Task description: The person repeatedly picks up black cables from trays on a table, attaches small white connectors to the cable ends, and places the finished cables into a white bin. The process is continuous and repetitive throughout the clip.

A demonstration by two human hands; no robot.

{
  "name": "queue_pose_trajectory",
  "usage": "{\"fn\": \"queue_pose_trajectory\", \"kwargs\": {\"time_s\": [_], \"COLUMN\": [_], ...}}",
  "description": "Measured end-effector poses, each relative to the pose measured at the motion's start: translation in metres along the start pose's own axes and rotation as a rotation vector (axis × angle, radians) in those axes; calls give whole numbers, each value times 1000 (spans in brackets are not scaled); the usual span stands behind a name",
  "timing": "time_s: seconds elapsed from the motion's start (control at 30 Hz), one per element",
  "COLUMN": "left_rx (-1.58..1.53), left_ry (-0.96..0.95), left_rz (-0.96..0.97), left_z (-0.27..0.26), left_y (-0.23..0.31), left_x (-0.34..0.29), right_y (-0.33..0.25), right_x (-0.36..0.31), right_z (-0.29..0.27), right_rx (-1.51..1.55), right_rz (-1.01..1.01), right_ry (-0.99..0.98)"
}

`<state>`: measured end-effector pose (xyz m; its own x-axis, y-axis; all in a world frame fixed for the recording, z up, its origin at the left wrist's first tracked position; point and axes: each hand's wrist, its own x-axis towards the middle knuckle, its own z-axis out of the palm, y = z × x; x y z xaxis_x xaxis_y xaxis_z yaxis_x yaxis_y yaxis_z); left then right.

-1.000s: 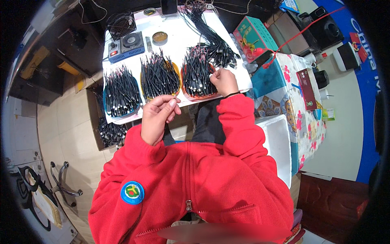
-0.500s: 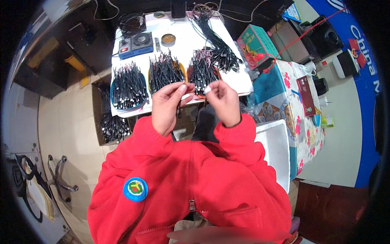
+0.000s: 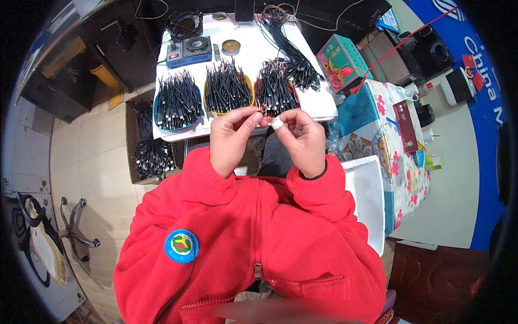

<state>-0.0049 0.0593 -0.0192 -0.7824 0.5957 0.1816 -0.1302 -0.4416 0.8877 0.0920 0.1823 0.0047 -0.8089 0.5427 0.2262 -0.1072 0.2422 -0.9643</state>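
My left hand (image 3: 234,137) pinches the end of a short black cable, whose thin wire ends (image 3: 264,110) show at the fingertips; most of the cable is hidden. Close beside it, my right hand (image 3: 305,139) has thumb and forefinger closed on the same wire end. White tape (image 3: 277,123) wraps the right thumb tip. Beyond my hands stand three bundles of short black cables: the left cable bundle (image 3: 179,100) in a teal tray, the middle bundle (image 3: 227,89) in a yellow tray, the right bundle (image 3: 275,86) in a reddish tray.
On the white table are a blue-sided device (image 3: 190,52), a round tin (image 3: 231,46) and a heap of longer black cables (image 3: 299,70). A cardboard box (image 3: 131,146) of cables sits on the floor at left. A white foam box (image 3: 372,194) stands at my right.
My hands have come closer together, fingertips almost meeting at the wire end. The view has shifted slightly, so the table sits a little differently in it.
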Motion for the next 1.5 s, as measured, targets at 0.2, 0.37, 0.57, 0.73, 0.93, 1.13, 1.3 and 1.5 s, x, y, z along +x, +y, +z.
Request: {"fn": "queue_pose_trajectory", "kwargs": {"time_s": [0.2, 0.37, 0.57, 0.73, 0.93, 1.13, 1.3, 1.5], "left_rx": [204, 242, -28, 73, 167, 249, -102, -276], "left_ry": [24, 1, -106, -76, -31, 18, -142, -210], "left_rz": [159, 217, -127, 24, 118, 195, -176, -355], "left_z": [6, 2, -9, -6, -6, -6, -13, -12], "left_y": [-1, 2, 6, 2, 2, 2, 8, 9], "left_x": [-10, -12, -11, -16, -18, -18, -15, -14], "right_y": [-13, -15, -11, -12, -23, -22, -17, -9], "right_x": [3, 3, 5, -2, -13, -22, -7, 4], "right_z": [5, 3, -9, -2, 8, 24, 3, -8], "right_rx": [-83, 112, 218, 132, -135, -591, 124, 324], "right_rz": [-123, -50, 11, -93, -185, -680, -96, 127], "right_ry": [4, -62, -168, -108, 34, 131, -82, -284]}}
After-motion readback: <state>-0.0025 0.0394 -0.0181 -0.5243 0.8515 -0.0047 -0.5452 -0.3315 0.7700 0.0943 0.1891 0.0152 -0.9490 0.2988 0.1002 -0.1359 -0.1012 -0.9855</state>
